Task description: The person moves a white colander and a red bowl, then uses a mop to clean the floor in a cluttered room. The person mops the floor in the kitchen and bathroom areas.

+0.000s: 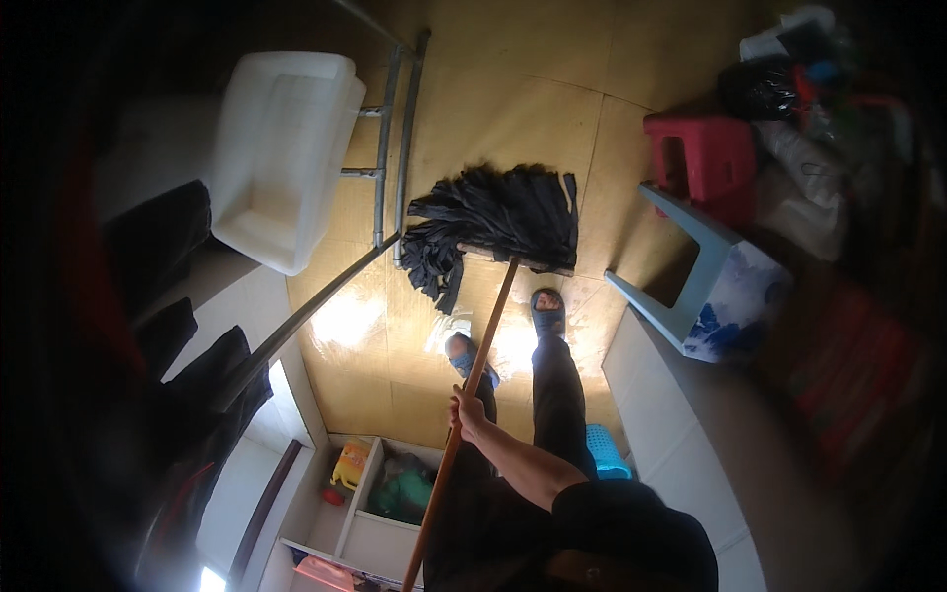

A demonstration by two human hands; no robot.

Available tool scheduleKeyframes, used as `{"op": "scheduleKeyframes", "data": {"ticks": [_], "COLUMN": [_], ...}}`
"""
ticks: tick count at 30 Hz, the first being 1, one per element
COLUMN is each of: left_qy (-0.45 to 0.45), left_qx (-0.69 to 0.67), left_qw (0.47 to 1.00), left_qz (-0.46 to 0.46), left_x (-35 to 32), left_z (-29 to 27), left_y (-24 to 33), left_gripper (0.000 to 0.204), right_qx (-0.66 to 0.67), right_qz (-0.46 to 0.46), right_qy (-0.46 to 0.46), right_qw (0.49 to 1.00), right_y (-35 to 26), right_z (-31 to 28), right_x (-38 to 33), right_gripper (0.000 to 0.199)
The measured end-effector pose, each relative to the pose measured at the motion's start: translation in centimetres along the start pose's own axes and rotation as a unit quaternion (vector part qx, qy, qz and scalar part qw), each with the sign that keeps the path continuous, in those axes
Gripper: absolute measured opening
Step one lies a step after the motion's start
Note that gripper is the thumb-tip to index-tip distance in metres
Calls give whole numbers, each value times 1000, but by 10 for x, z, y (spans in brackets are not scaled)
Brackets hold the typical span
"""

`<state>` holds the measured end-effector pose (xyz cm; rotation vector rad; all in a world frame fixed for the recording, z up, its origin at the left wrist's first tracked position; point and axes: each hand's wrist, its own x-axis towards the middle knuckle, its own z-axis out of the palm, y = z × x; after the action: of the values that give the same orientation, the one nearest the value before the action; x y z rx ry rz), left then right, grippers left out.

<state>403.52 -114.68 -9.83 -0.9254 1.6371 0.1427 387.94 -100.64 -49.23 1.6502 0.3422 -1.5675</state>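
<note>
My right hand (469,412) is closed around the wooden handle (456,439) of a mop, its bare forearm coming from a dark sleeve at the lower right. From the lower edge the handle runs up to a wooden crossbar. Black cloth strips make up the mop head (503,212), which lies spread on the yellowish floor just ahead of my slippered feet. No left hand shows in the picture.
A white plastic tub (281,148) stands far left beside a metal pipe frame (382,148). At right are a red stool (705,163), a tipped blue stool (725,296) and bags. Shelves (345,528) and a turquoise basket (607,452) sit near me. The floor shines wet-looking.
</note>
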Motion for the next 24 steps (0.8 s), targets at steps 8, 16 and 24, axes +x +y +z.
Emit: {"op": "scheduleKeyframes", "data": {"ticks": [8, 16, 24], "left_qy": [-10, 74, 343], "left_qx": [-21, -30, -8], "left_qw": [998, 952, 890], "left_qz": [58, 295, 301], "left_x": [77, 105, 40], "left_z": [-17, -173, -263], "left_y": [-44, 215, 271], "left_gripper": [41, 39, 25], "right_qx": [-32, -26, -3], "right_qz": [-139, -335, -313], "right_qy": [-70, -62, -55], "right_qw": [987, 940, 948], "right_y": [-122, -190, -296], "right_z": [74, 191, 263], "right_x": [46, -84, -95], "right_gripper": [28, 17, 4]}}
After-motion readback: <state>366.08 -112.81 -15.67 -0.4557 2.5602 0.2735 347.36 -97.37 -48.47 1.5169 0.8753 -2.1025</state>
